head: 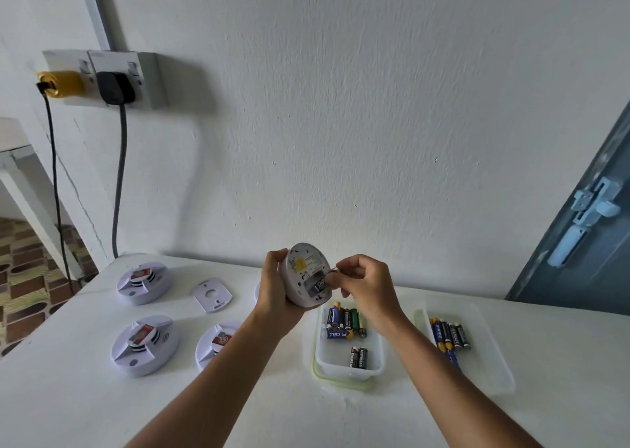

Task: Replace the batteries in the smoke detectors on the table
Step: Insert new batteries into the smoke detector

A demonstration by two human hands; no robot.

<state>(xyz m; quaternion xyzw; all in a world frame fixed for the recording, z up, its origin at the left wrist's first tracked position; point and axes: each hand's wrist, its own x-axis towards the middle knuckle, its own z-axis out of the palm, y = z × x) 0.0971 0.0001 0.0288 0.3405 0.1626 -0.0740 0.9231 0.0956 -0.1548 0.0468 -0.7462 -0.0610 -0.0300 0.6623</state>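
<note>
A white table is standing against a white wall, and three round white smoke detectors are lying on its left part: one at the back, one nearer the front and one partly hidden behind the left forearm. Each is showing a red patch on its upper face. A flat white cover plate is lying between the back one and the raised hands.

Right of centre, a clear tub with a green rim is holding a cluster of loose batteries at its far end and two more lying nearer. Just beside it, a second clear tub is holding another row of batteries.

The left hand is holding a fourth smoke detector above the table, over the far edge of the first tub, fingers wrapped around its left rim and underside. Its open back is tilting toward the camera, showing a yellow label near the top and a battery bay below it. The right hand is pinching a dark battery between thumb and fingertips at the right side of that bay; whether the battery is fully seated cannot be told.
</note>
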